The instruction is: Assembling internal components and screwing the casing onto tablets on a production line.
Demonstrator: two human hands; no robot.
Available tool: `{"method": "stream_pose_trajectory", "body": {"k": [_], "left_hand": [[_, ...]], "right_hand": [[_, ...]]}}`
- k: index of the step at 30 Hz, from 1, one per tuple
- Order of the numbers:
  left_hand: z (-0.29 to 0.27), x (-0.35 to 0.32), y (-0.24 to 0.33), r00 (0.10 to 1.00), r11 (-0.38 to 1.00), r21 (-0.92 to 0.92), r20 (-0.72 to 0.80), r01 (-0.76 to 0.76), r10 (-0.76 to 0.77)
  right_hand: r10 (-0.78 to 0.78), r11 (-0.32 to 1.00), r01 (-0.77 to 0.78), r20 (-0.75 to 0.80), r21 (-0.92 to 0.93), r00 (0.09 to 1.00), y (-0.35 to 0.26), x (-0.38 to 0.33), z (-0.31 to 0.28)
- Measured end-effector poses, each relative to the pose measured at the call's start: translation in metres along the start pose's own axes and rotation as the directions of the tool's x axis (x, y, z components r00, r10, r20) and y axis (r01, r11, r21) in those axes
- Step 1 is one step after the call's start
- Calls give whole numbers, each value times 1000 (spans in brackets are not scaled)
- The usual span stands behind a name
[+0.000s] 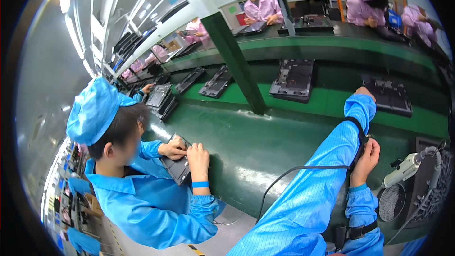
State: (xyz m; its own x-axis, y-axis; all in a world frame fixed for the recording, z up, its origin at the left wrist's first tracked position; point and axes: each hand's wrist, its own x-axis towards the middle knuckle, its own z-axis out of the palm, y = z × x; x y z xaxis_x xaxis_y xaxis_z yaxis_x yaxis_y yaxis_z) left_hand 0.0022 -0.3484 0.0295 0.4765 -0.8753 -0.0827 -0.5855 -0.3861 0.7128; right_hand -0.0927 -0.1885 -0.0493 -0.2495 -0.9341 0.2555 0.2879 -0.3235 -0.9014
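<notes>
My left arm stretches across the bench toward the far right. My left hand (366, 93) is closed at the near left corner of a dark laptop base (387, 96) with its inside exposed, lying on the bright green strip. The sleeve hides part of the grip. Nearer to me, my right hand (367, 159) is curled beside my left forearm, against a dark piece by the black strap (355, 125) there. What its fingers hold is mostly hidden. From that spot a black cable (284, 180) loops down to the left.
A white electric screwdriver (403, 170) leans over a round dish of small parts (392, 203) at the right, beside a dark tray (429, 194) of parts. More laptop bases (293, 78) line the strip behind a green post (234, 61). A co-worker (147, 199) works at my left.
</notes>
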Motion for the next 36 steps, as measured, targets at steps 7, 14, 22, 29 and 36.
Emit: {"method": "stream_pose_trajectory", "body": {"k": [7,14,22,29,36], "left_hand": [[-29,4,-31,996,952,-293,33,90,-84],[-35,-99,-88,992,744,-662,127,94,-12],[-30,-283,-108,825,425,-765,561,485,68],[-107,-277,-128,724,771,-379,293,-511,624],[-113,-229,-182,910,922,30,-150,-387,386]], "right_hand": [[189,982,-189,81,-17,979,-11,-2,3],[325,944,-325,14,50,946,-19,5,-8],[404,914,-368,458,-169,792,-66,-9,-23],[460,850,-136,592,-509,662,-74,-3,-58],[62,609,445,599,-657,799,-104,-24,-35]]}}
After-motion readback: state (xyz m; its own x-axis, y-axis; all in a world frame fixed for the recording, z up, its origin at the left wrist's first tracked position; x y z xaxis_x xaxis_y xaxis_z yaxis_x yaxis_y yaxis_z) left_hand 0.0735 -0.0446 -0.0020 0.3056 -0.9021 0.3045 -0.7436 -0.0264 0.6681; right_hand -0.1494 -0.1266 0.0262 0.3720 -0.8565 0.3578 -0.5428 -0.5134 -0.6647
